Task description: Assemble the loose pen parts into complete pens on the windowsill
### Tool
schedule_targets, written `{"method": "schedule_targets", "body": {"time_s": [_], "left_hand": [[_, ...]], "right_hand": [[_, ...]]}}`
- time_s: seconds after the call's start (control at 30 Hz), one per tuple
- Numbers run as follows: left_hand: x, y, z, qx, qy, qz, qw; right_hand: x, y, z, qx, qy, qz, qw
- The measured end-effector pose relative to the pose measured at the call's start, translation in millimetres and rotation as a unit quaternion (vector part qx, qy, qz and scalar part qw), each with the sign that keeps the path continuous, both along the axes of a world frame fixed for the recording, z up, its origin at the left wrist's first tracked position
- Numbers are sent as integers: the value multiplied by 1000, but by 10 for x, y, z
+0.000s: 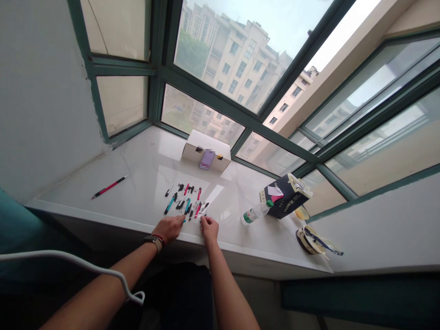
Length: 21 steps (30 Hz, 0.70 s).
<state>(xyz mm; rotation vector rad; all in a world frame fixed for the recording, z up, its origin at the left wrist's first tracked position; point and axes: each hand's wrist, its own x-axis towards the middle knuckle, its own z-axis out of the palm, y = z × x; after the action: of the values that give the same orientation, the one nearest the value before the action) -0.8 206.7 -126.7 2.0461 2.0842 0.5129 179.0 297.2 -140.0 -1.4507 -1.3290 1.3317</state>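
Observation:
Pen parts (pixel 189 211) in teal, pink-red, black and clear lie spread on the white sill in front of me. At the near edge of this spread, my left hand (pixel 169 228) is closed, fingertips pinched at a small teal pen part (pixel 184 221). My right hand (pixel 209 228) is just to its right, thumb and fingers pinched together. What it holds is too small to make out. Close above the right fingertips lies a pink-red pen barrel (pixel 198 210). A whole red-and-black pen (pixel 109 187) rests apart, far to the left.
A white box (pixel 206 151) stands at the back by the window. To the right are a green-capped bottle (pixel 255 213), a dark blue carton (pixel 287 197), a yellow roll of tape (pixel 301 213) and a navy-and-cream round item with a strap (pixel 307 240). A white cable (pixel 85 265) crosses my left forearm.

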Motion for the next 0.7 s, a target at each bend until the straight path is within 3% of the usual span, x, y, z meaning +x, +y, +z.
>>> {"method": "schedule_targets", "body": {"time_s": [0.33, 0.57, 0.7], "left_hand": [[-6, 0, -41, 34, 28, -17, 999], [-17, 8, -74, 47, 45, -42, 997], [-26, 15, -95, 62, 37, -59, 996]], "right_hand": [[7, -59, 43, 34, -3, -14, 999], [77, -121, 112, 69, -11, 83, 994], [79, -143, 206, 65, -28, 105, 992]]}}
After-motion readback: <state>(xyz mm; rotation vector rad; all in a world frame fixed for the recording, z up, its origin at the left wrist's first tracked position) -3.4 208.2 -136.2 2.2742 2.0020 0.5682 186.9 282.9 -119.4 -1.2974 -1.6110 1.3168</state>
